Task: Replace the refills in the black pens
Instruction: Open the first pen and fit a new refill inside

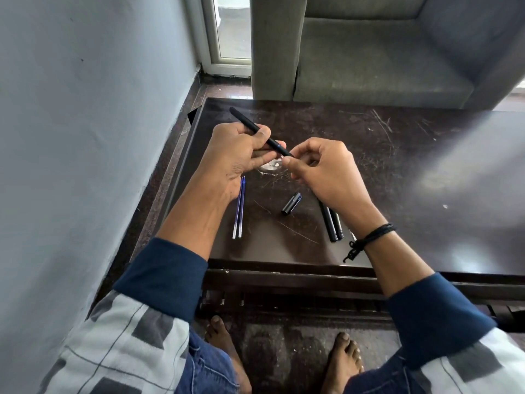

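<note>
Blue cuffs (162,271) come in from the bottom edge, with both forearms reaching over a dark table (426,172). At the left, the left hand (235,157) is wrapped round a black pen (272,142) and holds it in the air above the table. The pen's back end points up and away to the left, and its tip points right. Under that wrist 2 refills (238,211) lie side by side on the table, and a cap (291,203) lies loose to their right. The right hand (326,172) pinches at the pen's tip with thumb and forefinger. The fingers cover the tip, so it is unclear whether they grip the nose piece or the refill itself. Beneath the right wrist 2 spare pens (333,226) rest together.

Several risks seem likely from here:
- A small tip part freed by the pinch could slip out, bounce on the hard table and roll off an edge.
- A pull that is not in line with the barrel could bend a thin refill or jam it.
- Either wrist, if it drops, could sweep the refills or spare pens toward the near edge.
- The cap could roll if nudged.
</note>
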Available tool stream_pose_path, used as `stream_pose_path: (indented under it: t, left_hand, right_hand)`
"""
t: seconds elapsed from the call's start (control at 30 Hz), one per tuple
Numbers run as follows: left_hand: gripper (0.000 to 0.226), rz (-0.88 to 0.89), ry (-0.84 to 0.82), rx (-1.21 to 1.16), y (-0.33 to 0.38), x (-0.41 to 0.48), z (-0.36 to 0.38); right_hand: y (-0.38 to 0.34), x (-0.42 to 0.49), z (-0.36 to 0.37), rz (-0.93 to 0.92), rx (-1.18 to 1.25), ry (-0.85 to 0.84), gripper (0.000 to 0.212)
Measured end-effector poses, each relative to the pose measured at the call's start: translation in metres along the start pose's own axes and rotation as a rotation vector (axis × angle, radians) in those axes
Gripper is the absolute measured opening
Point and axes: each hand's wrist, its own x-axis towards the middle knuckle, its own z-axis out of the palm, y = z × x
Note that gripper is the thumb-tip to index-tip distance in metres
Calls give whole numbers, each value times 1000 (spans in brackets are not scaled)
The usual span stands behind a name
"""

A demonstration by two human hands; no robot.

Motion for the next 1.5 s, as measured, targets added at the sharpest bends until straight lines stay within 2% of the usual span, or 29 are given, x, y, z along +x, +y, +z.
stream_pose_path:
  t: [0.27, 0.47, 0.67, 0.9, 1.1, 1.3, 1.5]
  left_hand:
    - [13, 4, -13, -1, 1, 0, 0]
    - [13, 0, -11, -2, 0, 0, 0]
    - [15, -10, -21, -19, 1, 0, 0]
    - [16, -6, -23, -11, 1, 0, -1]
    - [18, -14, -25, -7, 1, 0, -1]
    - [17, -17, -16, 5, -1, 2, -2]
    - [18, -19, -55, 16, 1, 3, -4]
  right_hand:
    - [-2, -1, 0, 56, 12, -31, 23]
    - [-2, -2, 1, -2, -70, 5, 20]
    - [-3, -1, 0, 64, -32, -47, 38]
    - [-1, -2, 0, 0, -95, 33, 22]
    - [-1, -1, 1, 56, -39, -29, 30]
    - [-2, -2, -2, 10, -86, -23, 25]
    - [0, 1, -2, 60, -3, -110, 35]
